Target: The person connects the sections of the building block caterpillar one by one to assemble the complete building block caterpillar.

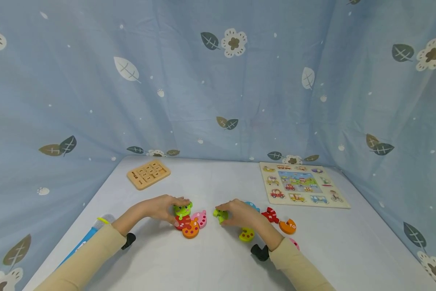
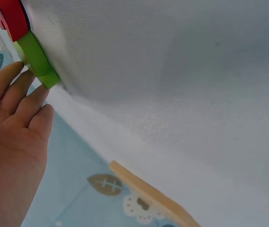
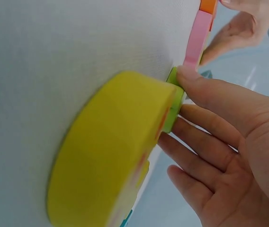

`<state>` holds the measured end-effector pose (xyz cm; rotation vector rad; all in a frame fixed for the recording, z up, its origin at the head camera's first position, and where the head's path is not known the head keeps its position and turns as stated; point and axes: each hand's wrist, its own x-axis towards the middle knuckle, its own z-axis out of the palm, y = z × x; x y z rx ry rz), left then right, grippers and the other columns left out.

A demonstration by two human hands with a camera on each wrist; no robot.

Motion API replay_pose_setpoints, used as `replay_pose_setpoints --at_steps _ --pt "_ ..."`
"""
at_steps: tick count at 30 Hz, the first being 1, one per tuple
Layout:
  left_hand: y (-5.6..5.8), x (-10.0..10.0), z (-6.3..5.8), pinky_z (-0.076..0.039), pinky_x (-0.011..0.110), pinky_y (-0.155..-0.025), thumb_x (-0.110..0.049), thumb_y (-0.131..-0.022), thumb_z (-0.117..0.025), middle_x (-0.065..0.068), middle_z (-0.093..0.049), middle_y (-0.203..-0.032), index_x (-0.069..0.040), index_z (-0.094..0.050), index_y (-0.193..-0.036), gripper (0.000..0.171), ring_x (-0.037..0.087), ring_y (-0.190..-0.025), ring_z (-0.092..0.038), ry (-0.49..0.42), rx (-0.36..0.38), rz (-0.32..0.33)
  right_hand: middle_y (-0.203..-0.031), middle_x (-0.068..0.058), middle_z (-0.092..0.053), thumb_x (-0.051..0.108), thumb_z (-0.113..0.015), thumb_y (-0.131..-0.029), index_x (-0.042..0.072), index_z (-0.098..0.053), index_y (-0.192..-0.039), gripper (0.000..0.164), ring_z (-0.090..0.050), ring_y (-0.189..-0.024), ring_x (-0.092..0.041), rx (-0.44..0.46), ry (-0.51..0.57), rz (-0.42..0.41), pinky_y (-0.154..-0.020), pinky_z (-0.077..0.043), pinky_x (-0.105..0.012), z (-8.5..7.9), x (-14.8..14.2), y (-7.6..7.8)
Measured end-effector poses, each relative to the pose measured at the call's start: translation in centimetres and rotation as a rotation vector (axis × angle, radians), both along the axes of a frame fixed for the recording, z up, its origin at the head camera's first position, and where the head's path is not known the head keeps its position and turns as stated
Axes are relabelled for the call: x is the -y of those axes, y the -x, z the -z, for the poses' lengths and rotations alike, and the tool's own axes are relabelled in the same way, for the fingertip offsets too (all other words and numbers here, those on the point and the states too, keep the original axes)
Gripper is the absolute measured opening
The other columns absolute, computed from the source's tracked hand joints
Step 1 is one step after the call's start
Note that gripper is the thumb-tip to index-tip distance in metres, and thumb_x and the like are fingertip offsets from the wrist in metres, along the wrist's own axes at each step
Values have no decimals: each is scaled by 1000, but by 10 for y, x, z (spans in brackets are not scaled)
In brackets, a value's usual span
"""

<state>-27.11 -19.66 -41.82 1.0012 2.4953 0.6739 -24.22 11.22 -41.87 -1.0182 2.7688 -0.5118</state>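
My left hand [image 1: 159, 208] holds a green puzzle piece with a smiling animal face [image 1: 182, 210]; its fingers lie along the face's far edge and its thumb is at the red number 2 piece [image 1: 182, 223]. An orange number 3 piece [image 1: 190, 230] and a pink number 4 piece [image 1: 201, 219] join on in a curved chain. Just right of the pink piece, my right hand [image 1: 241, 214] pinches a light green puzzle piece [image 3: 173, 111] between thumb and fingers, low at the tabletop. A yellow piece [image 3: 101, 151] lies close by this hand.
Beyond my right wrist lie a blue piece [image 1: 252, 205], a red piece [image 1: 270, 215], an orange number 10 piece [image 1: 287, 226] and a partly hidden pink one [image 1: 294, 243]. Farther back are a wooden number board [image 1: 139, 182] and a picture puzzle board [image 1: 272, 171]. A blue microphone [image 1: 82, 241] lies left.
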Motion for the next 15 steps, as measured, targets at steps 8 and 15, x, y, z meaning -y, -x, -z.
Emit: replay_pose_setpoints --at_steps 8,15 --pt "-4 4 2 -28 55 -111 -30 -78 -81 12 -43 -147 -5 -49 -141 74 34 -138 -34 1 -28 -15 -121 -1 -67 22 -80 -81 7 -66 -125 49 -61 -113 -17 8 13 21 -94 -50 -30 0 1 -1" --pt "-9 3 4 -30 53 -110 -36 -77 -81 13 -43 -148 -4 -49 -141 79 34 -137 -35 4 -29 -38 -122 -3 -66 21 -80 -81 7 -65 -125 49 -60 -114 -18 1 11 12 -95 -50 -32 0 2 0"
